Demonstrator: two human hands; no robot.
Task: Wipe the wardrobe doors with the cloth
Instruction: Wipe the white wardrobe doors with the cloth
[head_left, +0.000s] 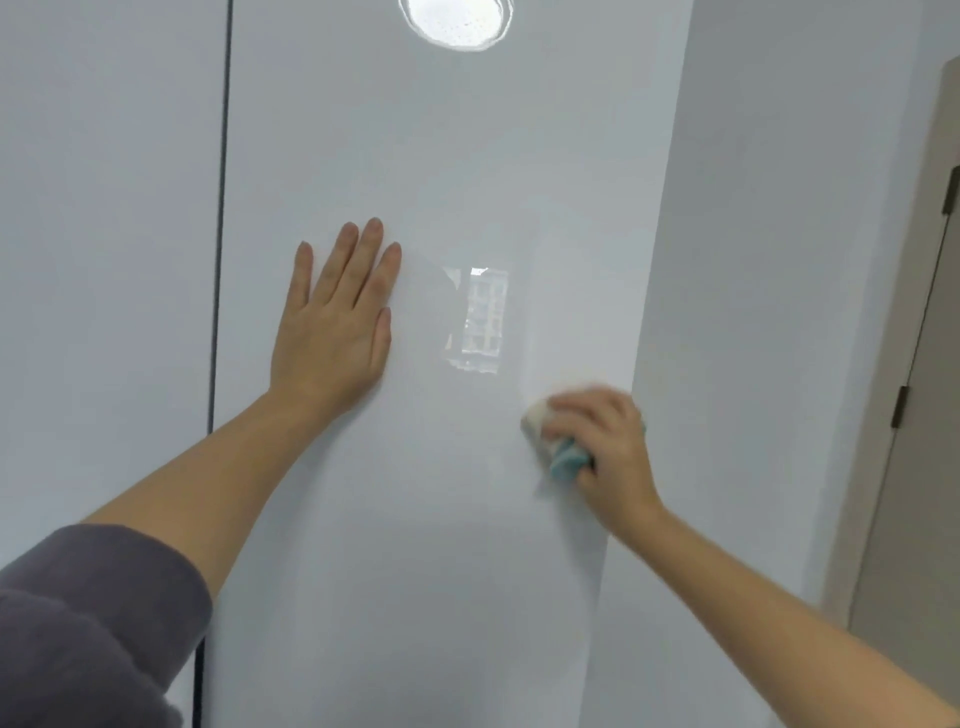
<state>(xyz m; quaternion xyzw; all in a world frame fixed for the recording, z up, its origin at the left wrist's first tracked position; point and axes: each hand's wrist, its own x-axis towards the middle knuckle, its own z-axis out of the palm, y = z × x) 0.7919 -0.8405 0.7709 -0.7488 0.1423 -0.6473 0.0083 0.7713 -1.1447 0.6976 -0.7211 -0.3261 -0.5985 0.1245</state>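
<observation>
Diagonally, cloth (565, 458) in right hand (605, 441)

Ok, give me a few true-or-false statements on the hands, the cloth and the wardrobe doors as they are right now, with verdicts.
1. The left hand lies flat on the wardrobe door, holding nothing. True.
2. The cloth is in the left hand. False: the right hand grips it.
3. The cloth is against the door near its right edge. True.
4. Both hands are left of the dark gap between the doors. False: both are on the door to the right of it.
5. A bright reflection shows on the door between the hands. True.
</observation>
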